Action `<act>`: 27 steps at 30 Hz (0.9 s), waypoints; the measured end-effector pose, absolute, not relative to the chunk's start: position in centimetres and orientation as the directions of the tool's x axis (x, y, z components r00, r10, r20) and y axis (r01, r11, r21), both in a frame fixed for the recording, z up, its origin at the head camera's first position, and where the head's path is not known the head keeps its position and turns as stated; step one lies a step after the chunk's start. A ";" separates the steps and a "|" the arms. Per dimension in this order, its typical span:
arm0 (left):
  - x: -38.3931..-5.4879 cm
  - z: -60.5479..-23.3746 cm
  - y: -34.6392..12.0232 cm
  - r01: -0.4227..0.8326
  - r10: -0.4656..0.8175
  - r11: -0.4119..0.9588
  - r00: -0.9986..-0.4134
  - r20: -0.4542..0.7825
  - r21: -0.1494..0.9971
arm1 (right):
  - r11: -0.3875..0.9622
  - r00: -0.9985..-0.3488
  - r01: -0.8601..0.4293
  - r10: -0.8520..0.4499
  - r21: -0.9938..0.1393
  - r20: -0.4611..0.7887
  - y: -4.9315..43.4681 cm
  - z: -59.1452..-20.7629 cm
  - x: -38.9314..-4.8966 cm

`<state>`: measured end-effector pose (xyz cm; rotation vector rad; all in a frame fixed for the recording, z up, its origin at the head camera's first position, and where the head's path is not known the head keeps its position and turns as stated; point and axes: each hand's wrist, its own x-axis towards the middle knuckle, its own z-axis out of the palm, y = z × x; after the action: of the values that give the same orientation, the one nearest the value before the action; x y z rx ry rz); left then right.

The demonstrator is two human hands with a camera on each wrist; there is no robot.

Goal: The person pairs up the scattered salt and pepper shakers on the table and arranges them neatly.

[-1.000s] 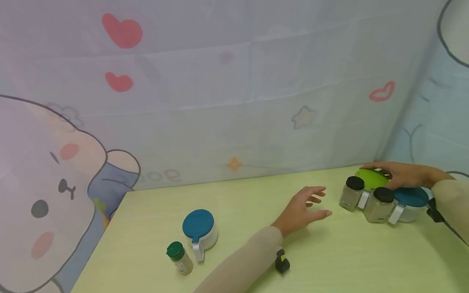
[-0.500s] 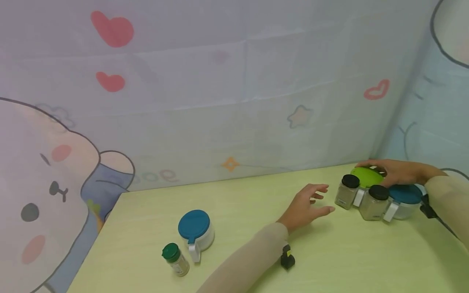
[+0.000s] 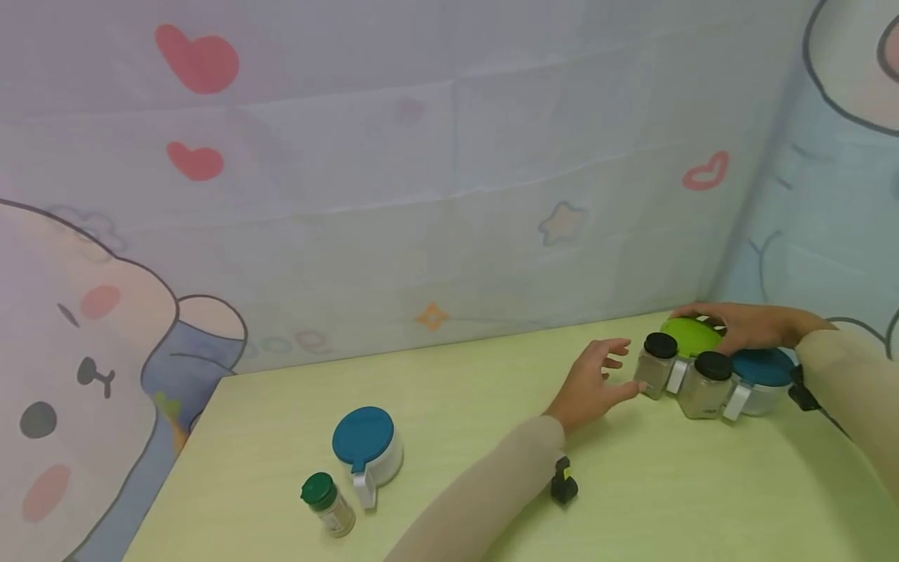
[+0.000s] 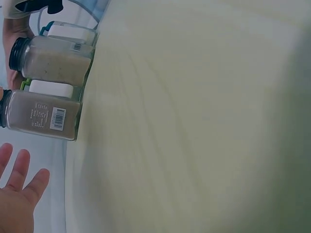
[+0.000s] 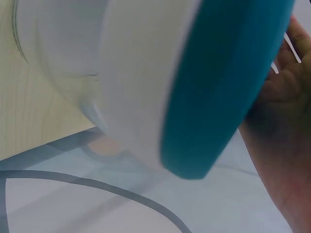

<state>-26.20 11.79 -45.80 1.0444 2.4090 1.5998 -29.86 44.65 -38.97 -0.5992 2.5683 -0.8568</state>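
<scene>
My right hand point(image 3: 762, 326) reaches over a jar with a green lid point(image 3: 691, 336), its fingers on the lid's far side and the thumb on the near side. Two square spice jars with black lids, a left one point(image 3: 655, 375) and a right one point(image 3: 702, 393), stand upright in front of it. A blue-lidded seasoning jar point(image 3: 762, 378) sits under my right wrist; its lid point(image 5: 223, 87) fills much of the right wrist view. My left hand point(image 3: 590, 386) is held with fingers spread beside the left spice jar point(image 4: 43, 112), its thumb tip overlapping that jar in the head view.
At the table's left stand another blue-lidded jar point(image 3: 368, 445) with a white handle and a small green-capped shaker point(image 3: 328, 506). A printed cloth point(image 3: 393, 195) hangs behind the table's back edge.
My left hand has moved right, closer to the left black-lidded jar. My right hand keeps its place over the green lid. The whole head view has shifted, so things appear further left.
</scene>
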 end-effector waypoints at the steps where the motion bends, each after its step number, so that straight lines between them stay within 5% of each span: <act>1: -26.2 -45.7 11.9 0.496 0.567 0.231 -0.768 0.299 0.837 | 0.724 -0.842 -0.277 -0.500 -0.632 -0.204 44.6 -39.0 -29.8; 27: -27.1 -45.4 17.4 0.521 0.488 0.279 -0.800 0.348 0.806 | 0.727 -0.845 -0.262 -0.490 -0.634 -0.213 44.1 -38.9 -29.8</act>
<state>-27.11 17.44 -45.41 1.0022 2.5383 1.6206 -29.75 44.12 -38.94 -0.5815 2.5638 -0.8620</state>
